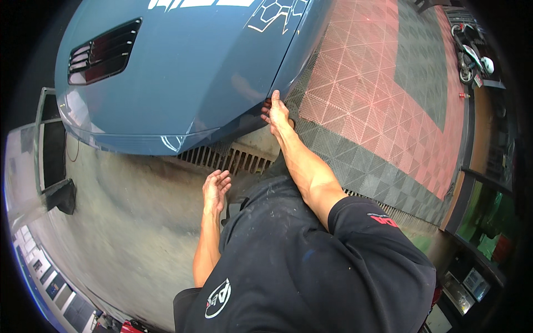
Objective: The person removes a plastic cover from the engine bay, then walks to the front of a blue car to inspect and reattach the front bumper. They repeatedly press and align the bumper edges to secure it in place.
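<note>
A blue-grey car hood (183,72) fills the upper left, with a dark slatted vent (105,53) and white line graphics (277,14). At the hood's near right corner, beside the seam with the fender (302,58), is my right hand (276,115). Its thumb points up, and its fingers are loosely bent toward the car's edge; whether they touch it is unclear. My left hand (215,191) hangs in the air below the hood's front edge, palm partly turned up. Those fingers are apart and slightly curled around nothing.
A floor grate (244,161) runs under the car's front. Red and grey floor tiles (377,105) spread along the right, with bare concrete (127,222) at left. A motorcycle (472,55) stands far right. A dark-framed stand (50,144) is left of the car.
</note>
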{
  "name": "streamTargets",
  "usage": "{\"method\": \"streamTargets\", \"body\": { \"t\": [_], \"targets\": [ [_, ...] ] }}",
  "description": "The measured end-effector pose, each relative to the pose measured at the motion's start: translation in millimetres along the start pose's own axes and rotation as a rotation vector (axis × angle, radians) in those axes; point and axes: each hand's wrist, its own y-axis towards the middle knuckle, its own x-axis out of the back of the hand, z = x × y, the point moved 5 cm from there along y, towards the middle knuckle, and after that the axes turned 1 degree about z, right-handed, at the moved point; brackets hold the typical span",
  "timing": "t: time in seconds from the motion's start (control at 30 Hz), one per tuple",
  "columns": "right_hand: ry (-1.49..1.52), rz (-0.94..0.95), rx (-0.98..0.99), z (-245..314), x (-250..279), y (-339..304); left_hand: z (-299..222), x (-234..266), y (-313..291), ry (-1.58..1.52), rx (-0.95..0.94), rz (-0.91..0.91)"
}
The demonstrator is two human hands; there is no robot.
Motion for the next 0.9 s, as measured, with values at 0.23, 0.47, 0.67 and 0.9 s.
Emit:
{"method": "streamTargets", "body": {
  "t": [0.23,0.47,0.67,0.9],
  "targets": [
    [0.062,0.053,0.074,-17,17,4,26,87,-39,-0.139,-0.019,-0.100],
    [0.292,0.104,0.145,41,1,-3,37,189,-74,-0.226,-0.020,-0.237],
    [0.350,0.072,0.070,55,3,-11,13,223,-65,-0.143,0.030,-0.256],
    [0.351,-0.176,0.030,73,16,35,-161,138,7,0.219,-0.321,-0.100]
  ]
}}
